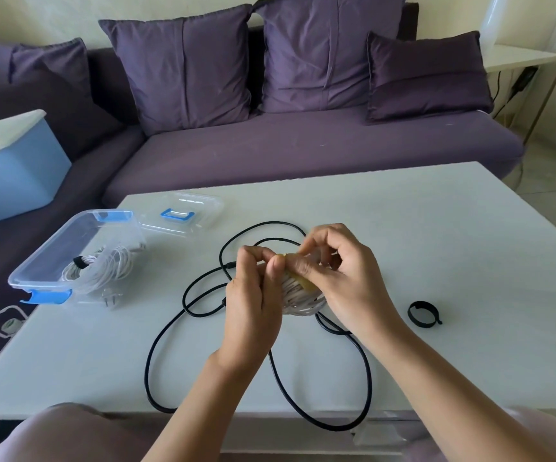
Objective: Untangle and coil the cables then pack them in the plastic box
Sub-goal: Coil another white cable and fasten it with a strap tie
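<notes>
White coil point(100, 268) in clear box point(66, 241), black cable point(271, 222) sprawled, white bundle point(300, 295) raised

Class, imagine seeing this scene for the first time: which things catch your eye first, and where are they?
At the centre, the left hand and right hand together grip a white cable bundle above the table. A long black cable sprawls in loose loops beneath them, and a clear plastic box at the left holds another coiled white cable.

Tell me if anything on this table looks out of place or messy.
The black cable sprawls in loose, uncoiled loops across the table, and one loop droops over the near edge. Nothing looks damaged or spilled.
</notes>
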`<state>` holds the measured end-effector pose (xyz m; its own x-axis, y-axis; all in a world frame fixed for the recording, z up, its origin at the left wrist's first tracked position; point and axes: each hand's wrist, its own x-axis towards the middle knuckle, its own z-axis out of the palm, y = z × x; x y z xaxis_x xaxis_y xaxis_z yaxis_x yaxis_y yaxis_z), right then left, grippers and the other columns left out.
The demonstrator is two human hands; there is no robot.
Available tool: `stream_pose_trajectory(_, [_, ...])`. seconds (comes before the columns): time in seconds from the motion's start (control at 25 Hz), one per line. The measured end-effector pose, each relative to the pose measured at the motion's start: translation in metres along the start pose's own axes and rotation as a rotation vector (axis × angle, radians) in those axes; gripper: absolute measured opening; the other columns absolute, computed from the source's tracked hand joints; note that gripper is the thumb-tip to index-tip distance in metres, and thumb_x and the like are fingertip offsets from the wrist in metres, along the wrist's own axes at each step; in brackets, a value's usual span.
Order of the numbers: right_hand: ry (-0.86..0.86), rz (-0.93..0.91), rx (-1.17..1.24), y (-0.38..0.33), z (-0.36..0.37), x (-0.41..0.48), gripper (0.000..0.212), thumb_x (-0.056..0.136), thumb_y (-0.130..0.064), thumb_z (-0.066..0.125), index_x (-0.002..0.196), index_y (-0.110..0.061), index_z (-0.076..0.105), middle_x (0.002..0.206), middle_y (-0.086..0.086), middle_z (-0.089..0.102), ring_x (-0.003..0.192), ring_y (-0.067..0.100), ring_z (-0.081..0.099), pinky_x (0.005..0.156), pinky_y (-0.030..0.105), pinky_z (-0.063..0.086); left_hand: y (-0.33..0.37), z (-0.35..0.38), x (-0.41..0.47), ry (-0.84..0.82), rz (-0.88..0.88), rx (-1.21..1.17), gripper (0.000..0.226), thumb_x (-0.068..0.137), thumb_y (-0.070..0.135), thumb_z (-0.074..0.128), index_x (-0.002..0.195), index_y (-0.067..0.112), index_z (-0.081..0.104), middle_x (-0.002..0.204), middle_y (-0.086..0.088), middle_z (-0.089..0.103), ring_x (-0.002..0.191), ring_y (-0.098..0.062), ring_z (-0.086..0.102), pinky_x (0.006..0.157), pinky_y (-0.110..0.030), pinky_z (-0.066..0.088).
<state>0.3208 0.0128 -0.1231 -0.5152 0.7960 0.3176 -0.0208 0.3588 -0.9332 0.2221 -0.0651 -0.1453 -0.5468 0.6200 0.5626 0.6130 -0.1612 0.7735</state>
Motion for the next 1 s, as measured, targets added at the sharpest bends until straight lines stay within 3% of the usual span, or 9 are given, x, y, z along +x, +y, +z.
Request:
stream_pose_trajectory(0.08, [-0.108,-0.050,-0.049,0.000,-0.004,0.003,0.018,0.077,-0.033,0.073,0.091,-0.023,0.067,0.108,-0.010,0.059,0.080,0.004,0.052,0.074,0.010,0.039,0.000,-0.002,0.000,-0.012,-0.017,-0.038,0.020,0.089,0.046,0.036,0.082,0.028,0.039,0.063,0.021,0.056,0.050,-0.006,0.044,0.046,-0.018,0.032])
stream_pose_trajectory(0.16, [-0.249,-0.020,-0.095,-0.001,-0.008,0.006,0.018,0.080,-0.040,0.062,0.090,-0.026,0.069,0.118,-0.013,0.057,0.094,-0.002,0.053,0.079,0.007,0.038,0.001,-0.004,0.001,-0.051,-0.028,-0.056,0.021,0.089,0.047,0.037,0.082,0.028,0.041,0.058,0.018,0.055,0.047,-0.007,0.041,0.045,-0.020,0.031])
stream_pose_trajectory(0.24, [-0.293,0.032,-0.048,0.000,-0.012,0.009,0.018,0.082,-0.038,0.060,0.084,-0.023,0.070,0.114,-0.013,0.060,0.094,-0.005,0.055,0.077,0.009,0.041,0.003,-0.005,0.002,-0.122,-0.036,-0.091,0.023,0.087,0.051,0.044,0.085,0.028,0.044,0.057,0.016,0.058,0.046,-0.005,0.044,0.045,-0.023,0.035])
stream_pose_trajectory(0.36, [-0.286,0.073,0.008,0.004,-0.017,0.011,0.012,0.086,-0.028,0.064,0.081,-0.022,0.072,0.107,-0.015,0.061,0.094,-0.001,0.058,0.081,0.017,0.045,0.005,-0.005,0.002,-0.221,-0.046,-0.083,0.031,0.077,0.056,0.057,0.089,0.031,0.044,0.074,0.013,0.070,0.065,-0.007,0.066,0.058,-0.025,0.050])
stream_pose_trajectory(0.52, [-0.228,0.046,0.023,0.003,-0.016,0.010,0.013,0.088,-0.018,0.064,0.085,-0.008,0.072,0.101,-0.009,0.060,0.075,-0.004,0.057,0.066,0.008,0.042,0.005,-0.006,0.003,-0.262,-0.077,-0.084,0.044,0.062,0.052,0.073,0.090,0.039,0.042,0.088,0.013,0.073,0.081,-0.009,0.069,0.070,-0.027,0.054])
stream_pose_trajectory(0.64, [-0.181,0.041,0.013,0.003,-0.015,0.009,0.017,0.088,-0.021,0.066,0.087,-0.006,0.073,0.101,-0.008,0.060,0.078,0.000,0.060,0.064,0.010,0.042,0.010,-0.005,0.005,-0.281,-0.054,-0.024,0.061,0.055,0.042,0.085,0.094,0.037,0.039,0.089,0.017,0.071,0.074,-0.004,0.067,0.066,-0.021,0.052])
stream_pose_trajectory(0.76, [-0.164,0.017,0.013,0.003,-0.017,0.011,0.016,0.087,-0.021,0.065,0.089,-0.007,0.073,0.101,-0.007,0.063,0.087,0.008,0.063,0.069,0.017,0.046,0.016,-0.003,0.008,-0.254,-0.050,-0.012,0.060,0.061,0.025,0.087,0.094,0.034,0.037,0.085,0.019,0.070,0.064,-0.004,0.064,0.060,-0.015,0.048])
stream_pose_trajectory(0.88, [-0.180,-0.017,0.036,0.001,-0.023,0.011,0.014,0.087,-0.021,0.066,0.090,-0.009,0.072,0.095,-0.004,0.067,0.088,0.014,0.063,0.073,0.019,0.045,0.019,-0.004,0.009,-0.250,-0.096,-0.069,0.062,0.059,0.034,0.086,0.097,0.040,0.038,0.080,0.015,0.071,0.061,-0.010,0.063,0.060,-0.025,0.052])
stream_pose_trajectory(1.0, [-0.187,-0.003,0.048,-0.003,-0.033,0.013,0.003,0.085,-0.020,0.069,0.085,-0.018,0.072,0.087,-0.007,0.071,0.085,0.007,0.062,0.083,0.026,0.040,0.019,-0.004,0.009,-0.245,-0.116,-0.096,0.055,0.054,0.047,0.078,0.092,0.047,0.039,0.083,0.013,0.073,0.066,-0.013,0.067,0.064,-0.035,0.056])
